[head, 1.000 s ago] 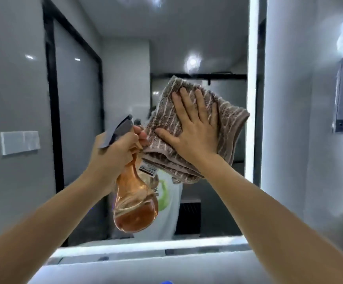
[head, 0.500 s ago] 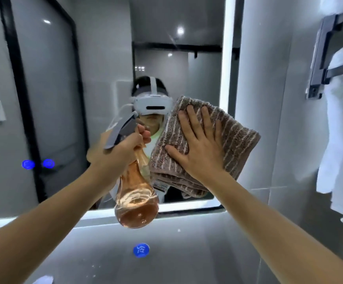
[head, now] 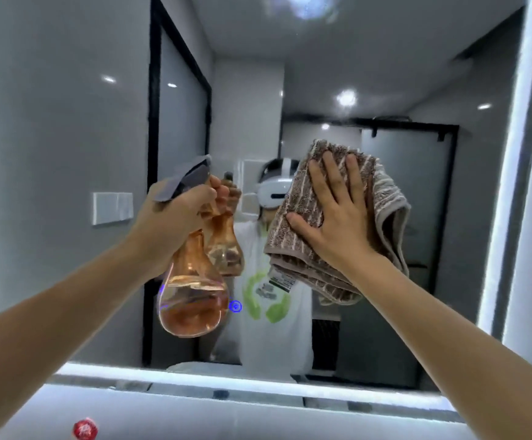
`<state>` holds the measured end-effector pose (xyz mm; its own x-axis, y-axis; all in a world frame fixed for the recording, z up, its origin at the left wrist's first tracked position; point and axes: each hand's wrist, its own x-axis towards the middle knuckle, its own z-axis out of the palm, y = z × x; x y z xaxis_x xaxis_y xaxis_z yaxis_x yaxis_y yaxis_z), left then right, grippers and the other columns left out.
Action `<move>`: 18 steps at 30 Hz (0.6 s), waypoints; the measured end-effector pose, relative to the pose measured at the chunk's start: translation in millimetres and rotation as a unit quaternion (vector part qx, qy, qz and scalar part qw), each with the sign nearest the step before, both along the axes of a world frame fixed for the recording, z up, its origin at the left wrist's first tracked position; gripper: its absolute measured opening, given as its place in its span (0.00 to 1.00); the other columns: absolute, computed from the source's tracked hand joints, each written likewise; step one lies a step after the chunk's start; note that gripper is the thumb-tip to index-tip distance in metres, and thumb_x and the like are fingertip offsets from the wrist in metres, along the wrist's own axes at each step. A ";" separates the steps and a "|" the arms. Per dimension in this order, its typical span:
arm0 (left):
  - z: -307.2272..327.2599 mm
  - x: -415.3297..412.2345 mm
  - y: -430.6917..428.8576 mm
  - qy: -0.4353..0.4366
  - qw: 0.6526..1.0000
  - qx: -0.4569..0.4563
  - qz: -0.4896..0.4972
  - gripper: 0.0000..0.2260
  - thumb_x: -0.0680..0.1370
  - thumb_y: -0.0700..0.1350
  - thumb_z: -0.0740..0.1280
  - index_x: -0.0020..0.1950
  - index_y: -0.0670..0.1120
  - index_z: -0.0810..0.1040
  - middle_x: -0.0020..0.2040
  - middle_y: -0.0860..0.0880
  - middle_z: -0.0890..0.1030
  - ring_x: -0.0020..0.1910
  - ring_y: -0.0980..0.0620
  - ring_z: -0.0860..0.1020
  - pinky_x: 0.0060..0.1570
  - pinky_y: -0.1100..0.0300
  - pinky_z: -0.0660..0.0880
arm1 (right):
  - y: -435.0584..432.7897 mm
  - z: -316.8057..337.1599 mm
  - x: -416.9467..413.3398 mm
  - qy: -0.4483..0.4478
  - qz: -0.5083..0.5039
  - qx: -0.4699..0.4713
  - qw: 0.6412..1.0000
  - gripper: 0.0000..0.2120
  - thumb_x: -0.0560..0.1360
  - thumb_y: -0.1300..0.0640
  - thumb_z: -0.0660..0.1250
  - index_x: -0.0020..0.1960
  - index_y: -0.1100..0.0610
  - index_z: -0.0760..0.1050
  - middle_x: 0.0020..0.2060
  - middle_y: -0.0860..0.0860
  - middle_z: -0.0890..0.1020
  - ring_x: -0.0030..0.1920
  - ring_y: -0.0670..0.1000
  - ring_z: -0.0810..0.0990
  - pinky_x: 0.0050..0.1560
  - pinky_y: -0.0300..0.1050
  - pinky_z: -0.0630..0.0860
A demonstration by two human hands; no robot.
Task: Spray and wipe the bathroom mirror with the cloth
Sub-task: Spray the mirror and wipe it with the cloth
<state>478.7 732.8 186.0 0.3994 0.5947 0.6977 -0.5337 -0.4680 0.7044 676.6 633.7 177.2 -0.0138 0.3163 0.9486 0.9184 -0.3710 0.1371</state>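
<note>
Presses cloth (head: 293,231) to mirror (head: 385,74) with right hand (head: 337,227), fingers spread — close to its right edge. Clamps left hand (head: 172,217) round spray bottle (head: 193,300) — open glass above

Brown cloth (head: 296,223) with pale stripes; amber spray bottle (head: 193,296), grey nozzle.

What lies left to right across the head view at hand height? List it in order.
White wall plate → left hand gripping the spray bottle → right hand flat on the cloth → mirror's lit right edge.
</note>
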 end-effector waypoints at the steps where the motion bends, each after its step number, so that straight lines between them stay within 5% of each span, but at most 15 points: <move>1: 4.6 -4.1 4.6 -0.003 1.000 -0.006 -0.002 0.11 0.74 0.33 0.59 0.37 0.45 0.77 0.30 0.54 0.82 0.33 0.59 0.80 0.40 0.65 0.78 | 6.1 5.9 -3.0 -0.001 0.005 0.006 1.000 0.38 0.70 0.37 0.56 0.73 0.57 0.56 0.73 0.56 0.57 0.72 0.54 0.45 0.70 0.40 0.31; 7: 46.7 -24.8 29.7 0.016 1.000 0.008 -0.019 0.10 0.74 0.36 0.61 0.38 0.47 0.78 0.35 0.52 0.83 0.40 0.55 0.82 0.49 0.56 0.78 | 36.1 54.5 -34.2 -0.011 -0.015 -0.031 0.999 0.41 0.68 0.32 0.50 0.75 0.50 0.48 0.72 0.45 0.43 0.72 0.49 0.35 0.66 0.38 0.25; 10: 71.8 -30.9 36.8 0.021 0.999 0.011 -0.034 0.07 0.74 0.37 0.61 0.42 0.44 0.78 0.43 0.45 0.82 0.46 0.48 0.82 0.55 0.51 0.77 | 55.0 80.9 -45.9 -0.010 0.020 -0.015 1.000 0.41 0.67 0.33 0.52 0.74 0.52 0.52 0.74 0.50 0.49 0.71 0.49 0.37 0.66 0.37 0.25; 15: 105.7 -50.4 45.5 0.002 0.999 0.018 -0.047 0.05 0.74 0.37 0.61 0.42 0.44 0.75 0.41 0.47 0.80 0.36 0.55 0.81 0.39 0.62 0.79 | 80.7 131.0 -66.9 -0.033 0.009 -0.047 0.998 0.40 0.71 0.35 0.60 0.75 0.51 0.48 0.75 0.51 0.47 0.73 0.56 0.37 0.64 0.38 0.23; 18: 102.5 -67.9 55.3 -0.002 0.999 0.016 -0.033 0.05 0.74 0.37 0.60 0.43 0.43 0.75 0.39 0.47 0.80 0.32 0.58 0.81 0.32 0.66 0.77 | 98.4 146.4 -78.8 -0.074 0.007 -0.039 0.996 0.42 0.68 0.32 0.56 0.75 0.53 0.50 0.75 0.53 0.49 0.74 0.58 0.39 0.63 0.38 0.23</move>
<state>410.8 788.1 288.5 0.4346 0.5443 0.7176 -0.5669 -0.4538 0.6875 597.8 732.1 323.6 -0.1571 0.3877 0.9083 0.8910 -0.3410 0.2997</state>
